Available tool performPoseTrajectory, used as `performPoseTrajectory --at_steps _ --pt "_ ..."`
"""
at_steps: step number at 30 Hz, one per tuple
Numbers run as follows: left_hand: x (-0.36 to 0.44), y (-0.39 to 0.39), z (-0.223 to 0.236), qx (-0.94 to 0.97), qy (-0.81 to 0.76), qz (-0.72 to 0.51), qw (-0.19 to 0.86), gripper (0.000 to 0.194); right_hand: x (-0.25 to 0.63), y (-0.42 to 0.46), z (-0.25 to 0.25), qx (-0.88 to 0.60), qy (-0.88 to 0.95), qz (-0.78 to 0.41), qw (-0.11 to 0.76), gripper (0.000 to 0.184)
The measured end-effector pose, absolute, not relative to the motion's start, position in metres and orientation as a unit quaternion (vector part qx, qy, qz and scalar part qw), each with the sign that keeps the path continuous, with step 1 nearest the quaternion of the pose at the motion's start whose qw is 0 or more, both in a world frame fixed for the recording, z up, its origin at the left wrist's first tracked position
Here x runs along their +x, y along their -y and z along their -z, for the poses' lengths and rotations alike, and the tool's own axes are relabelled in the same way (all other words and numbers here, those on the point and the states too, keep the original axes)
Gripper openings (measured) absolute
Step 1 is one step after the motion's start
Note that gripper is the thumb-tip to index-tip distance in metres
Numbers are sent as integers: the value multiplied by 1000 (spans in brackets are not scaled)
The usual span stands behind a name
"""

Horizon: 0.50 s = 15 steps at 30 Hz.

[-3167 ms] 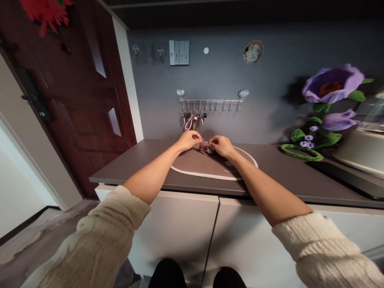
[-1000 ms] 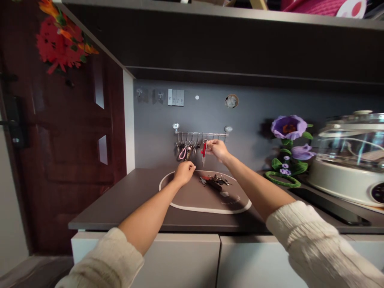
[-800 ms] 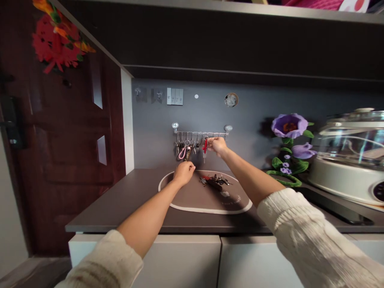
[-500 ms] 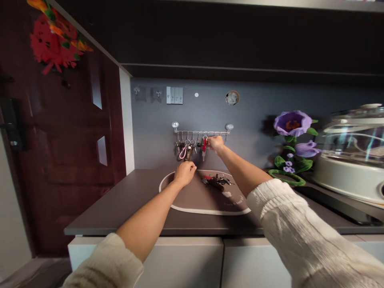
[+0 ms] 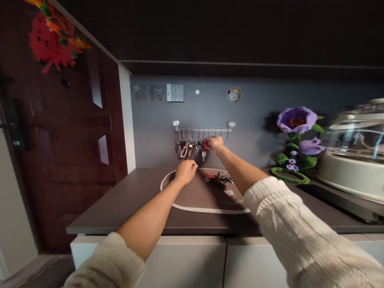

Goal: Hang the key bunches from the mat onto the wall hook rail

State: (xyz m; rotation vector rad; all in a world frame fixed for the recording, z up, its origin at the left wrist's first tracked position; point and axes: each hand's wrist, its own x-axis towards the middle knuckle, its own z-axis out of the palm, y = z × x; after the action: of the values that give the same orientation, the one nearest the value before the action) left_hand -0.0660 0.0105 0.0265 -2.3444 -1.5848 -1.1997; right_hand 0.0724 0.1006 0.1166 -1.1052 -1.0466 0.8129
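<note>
Left hand (image 5: 186, 172): fingertips pressed together, nothing visibly held. Red key set (image 5: 205, 145): at left hand's one o'clock, under the rail (image 5: 204, 130). Right hand (image 5: 216, 144): pinching it; hanging, we judge, calling for secure seating before release.

Red decoration (image 5: 51, 40) is hanging on the dark door (image 5: 72, 136). On the wall (image 5: 255, 108), a switch panel (image 5: 175, 93) is sitting between a clear hook (image 5: 159, 92) and a white disc (image 5: 197, 92); pale material (image 5: 233, 95), possibly wadding, is filling a round hole (image 5: 240, 92). Purple flower (image 5: 297, 121) is standing left of the cream appliance (image 5: 354, 172); black slab (image 5: 336, 203) is lying in front.
</note>
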Motion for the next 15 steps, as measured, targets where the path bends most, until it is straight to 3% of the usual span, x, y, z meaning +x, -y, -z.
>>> performPoseTrajectory --at_steps 15 --pt "-67 -13 -23 -771 515 372 46 21 75 -104 -97 -452 519 -363 629 14"
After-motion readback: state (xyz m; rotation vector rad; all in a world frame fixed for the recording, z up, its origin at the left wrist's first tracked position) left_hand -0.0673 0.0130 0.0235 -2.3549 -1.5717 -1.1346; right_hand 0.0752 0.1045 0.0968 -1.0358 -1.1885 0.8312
